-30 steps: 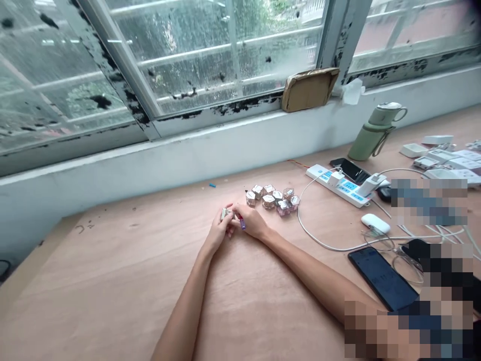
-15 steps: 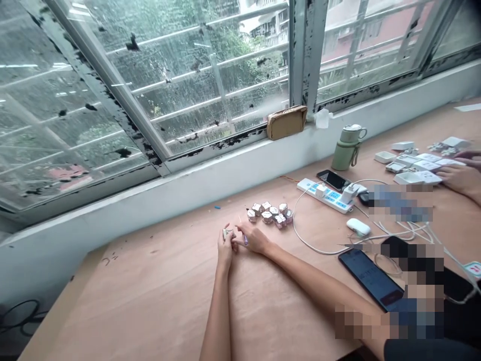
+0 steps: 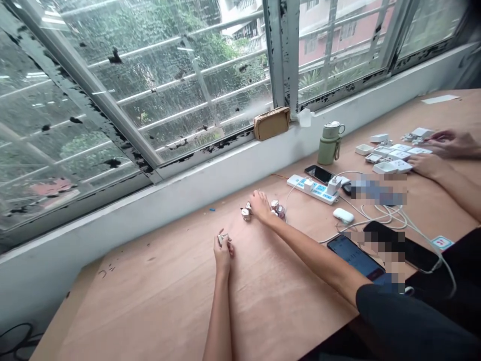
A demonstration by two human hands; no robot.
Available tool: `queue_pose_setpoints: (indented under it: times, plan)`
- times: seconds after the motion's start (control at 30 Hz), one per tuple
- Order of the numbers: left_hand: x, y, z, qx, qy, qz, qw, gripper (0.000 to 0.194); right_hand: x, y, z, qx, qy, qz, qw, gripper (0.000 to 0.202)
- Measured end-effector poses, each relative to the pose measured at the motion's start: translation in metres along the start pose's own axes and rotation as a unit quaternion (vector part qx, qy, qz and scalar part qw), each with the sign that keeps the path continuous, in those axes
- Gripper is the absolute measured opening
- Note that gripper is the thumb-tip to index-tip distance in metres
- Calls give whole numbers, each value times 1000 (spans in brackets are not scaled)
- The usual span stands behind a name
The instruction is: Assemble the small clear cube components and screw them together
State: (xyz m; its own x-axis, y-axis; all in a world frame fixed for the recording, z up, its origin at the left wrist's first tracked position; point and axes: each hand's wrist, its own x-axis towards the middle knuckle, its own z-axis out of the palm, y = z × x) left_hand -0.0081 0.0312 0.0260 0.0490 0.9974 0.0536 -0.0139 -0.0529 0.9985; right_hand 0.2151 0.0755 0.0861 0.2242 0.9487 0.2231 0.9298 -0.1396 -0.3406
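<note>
My left hand (image 3: 224, 250) is closed around a small, pale, block-like piece (image 3: 223, 237), held above the table with the thumb across it. Its details are too small to make out. Stretched farther forward, my right hand (image 3: 260, 204) is over a cluster of small faceted pieces with whitish tops and brownish or purplish sides. Its fingers are bent down and partly hidden, and what they grip cannot be made out. One faceted piece (image 3: 246, 214) shows left of this hand; another (image 3: 275, 204) shows to its right. The hand covers the middle of the cluster.
Right of the cluster are a power strip (image 3: 313, 189), a phone (image 3: 318, 174), a white case (image 3: 343, 216), cables and a larger phone (image 3: 355, 258). A green flask (image 3: 329, 145) stands behind. Another person's hands (image 3: 432, 163) are among small white boxes (image 3: 387, 167) at far right.
My right hand has left my left hand's side and moved forward and right onto the cluster. My left hand keeps the pale piece. The view has shifted slightly.
</note>
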Motion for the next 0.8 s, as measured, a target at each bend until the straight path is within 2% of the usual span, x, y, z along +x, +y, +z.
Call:
queue_pose_setpoints:
  times: [0.17, 0.33, 0.53, 0.67, 0.8]
  plan:
    - [0, 0, 3, -9, 8, 1, 1000, 54, 18, -12, -1, -49, -83, 43, 994, 28]
    - [0, -2, 4, -10, 8, 1, 1000, 50, 26, -14, -5, -73, -128, 48, 988, 36]
    - [1, -5, 5, -4, 1, 8, 1000, 48, 37, 20, -13, -54, -221, 12, 974, 27]
    - [3, -8, 5, 3, -2, 12, 1000, 48, 47, 45, -15, -33, -248, -2, 968, 31]
    - [5, -9, 4, 5, -3, 16, 1000, 47, 56, 59, -18, -12, -250, -15, 968, 40]
